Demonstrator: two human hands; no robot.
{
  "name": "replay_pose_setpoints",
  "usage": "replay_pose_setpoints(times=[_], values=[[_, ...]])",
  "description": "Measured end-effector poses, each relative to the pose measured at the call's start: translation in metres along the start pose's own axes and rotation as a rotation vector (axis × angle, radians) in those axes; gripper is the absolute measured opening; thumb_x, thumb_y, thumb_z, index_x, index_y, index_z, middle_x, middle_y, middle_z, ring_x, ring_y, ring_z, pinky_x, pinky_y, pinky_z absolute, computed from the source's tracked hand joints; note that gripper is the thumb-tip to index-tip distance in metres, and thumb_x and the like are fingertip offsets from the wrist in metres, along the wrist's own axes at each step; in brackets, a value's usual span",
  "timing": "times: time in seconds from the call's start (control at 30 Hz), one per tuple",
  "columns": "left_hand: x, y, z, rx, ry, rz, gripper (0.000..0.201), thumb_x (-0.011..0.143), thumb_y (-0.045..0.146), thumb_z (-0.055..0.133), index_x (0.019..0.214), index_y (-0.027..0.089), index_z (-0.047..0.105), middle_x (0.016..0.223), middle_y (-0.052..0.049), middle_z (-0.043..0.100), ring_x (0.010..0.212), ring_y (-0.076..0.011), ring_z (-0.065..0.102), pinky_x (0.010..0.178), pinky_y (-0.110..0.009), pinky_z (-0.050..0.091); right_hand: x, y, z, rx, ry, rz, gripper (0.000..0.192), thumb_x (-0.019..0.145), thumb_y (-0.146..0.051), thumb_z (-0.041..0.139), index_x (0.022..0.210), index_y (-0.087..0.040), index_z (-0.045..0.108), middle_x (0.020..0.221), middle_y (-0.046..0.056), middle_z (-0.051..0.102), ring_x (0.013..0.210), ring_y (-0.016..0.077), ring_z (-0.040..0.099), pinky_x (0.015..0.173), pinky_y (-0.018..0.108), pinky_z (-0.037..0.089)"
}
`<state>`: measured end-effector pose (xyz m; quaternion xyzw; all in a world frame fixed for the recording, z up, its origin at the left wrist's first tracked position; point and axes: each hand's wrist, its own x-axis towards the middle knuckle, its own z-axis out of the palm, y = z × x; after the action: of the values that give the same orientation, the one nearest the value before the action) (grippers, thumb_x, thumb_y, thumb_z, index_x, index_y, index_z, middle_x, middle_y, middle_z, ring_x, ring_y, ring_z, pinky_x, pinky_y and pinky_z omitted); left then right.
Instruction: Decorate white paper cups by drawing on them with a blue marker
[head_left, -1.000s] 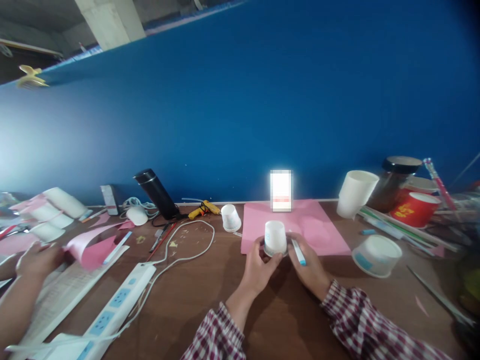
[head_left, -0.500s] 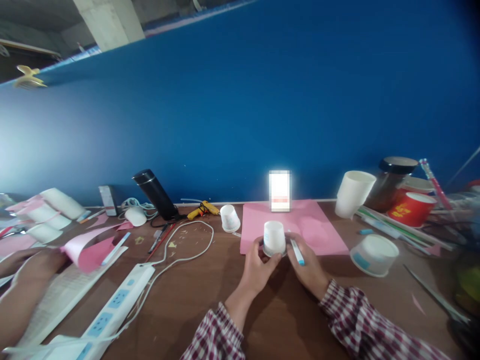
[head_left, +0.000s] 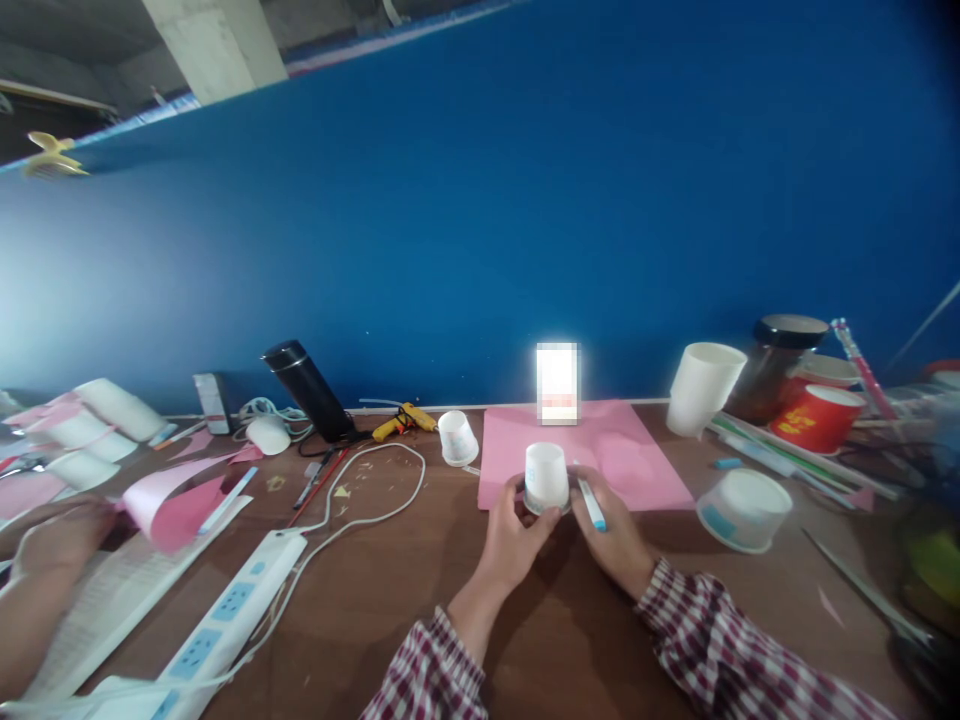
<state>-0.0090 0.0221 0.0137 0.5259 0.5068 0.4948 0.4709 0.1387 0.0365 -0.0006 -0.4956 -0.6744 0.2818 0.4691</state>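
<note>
A small white paper cup (head_left: 546, 477) stands upside down on the near edge of a pink sheet (head_left: 637, 455). My left hand (head_left: 508, 540) grips the cup's left side and rim with thumb and fingers. My right hand (head_left: 616, 533) sits against the cup's right side and holds a white pen with a blue tip (head_left: 591, 503), pointing down beside the cup. Both sleeves are red-and-white plaid.
Another small cup (head_left: 457, 438), a yellow glue gun (head_left: 405, 421), a black flask (head_left: 309, 389) and a white power strip (head_left: 225, 610) lie to the left. A tall white cup (head_left: 701, 390), a bowl (head_left: 742, 510), a red tub (head_left: 821, 420) and a jar (head_left: 776, 365) stand right. Another person's hand (head_left: 64, 535) rests far left.
My hands and the cup stay almost in place. The other person's hand at far left has drawn back toward the left edge.
</note>
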Motion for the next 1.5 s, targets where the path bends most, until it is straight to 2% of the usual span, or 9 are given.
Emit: replay_pose_setpoints(times=[0.97,1.5], values=[[0.0005,0.0003,0.0004,-0.003,-0.002,-0.002,0.053,0.070,0.024,0.071,0.116,0.013,0.047,0.109,-0.014,0.062,0.097,-0.0223,0.064,0.082,-0.035,0.053,0.0001,-0.0027,-0.0006,-0.012,0.017,-0.009,0.026,0.090,-0.028,0.039,0.112,-0.018,0.050,0.101,0.008,0.065,0.091,0.0213,0.064,0.083,0.036,0.051],[0.0008,-0.0052,-0.0001,-0.028,0.016,0.004,0.056,0.068,0.029,0.074,0.115,0.014,0.048,0.114,-0.014,0.060,0.097,-0.0232,0.063,0.082,-0.036,0.053,0.0003,-0.0010,-0.0002,0.006,0.005,-0.012,0.024,0.090,-0.025,0.039,0.112,-0.020,0.048,0.104,0.009,0.064,0.098,0.0220,0.063,0.087,0.039,0.051]])
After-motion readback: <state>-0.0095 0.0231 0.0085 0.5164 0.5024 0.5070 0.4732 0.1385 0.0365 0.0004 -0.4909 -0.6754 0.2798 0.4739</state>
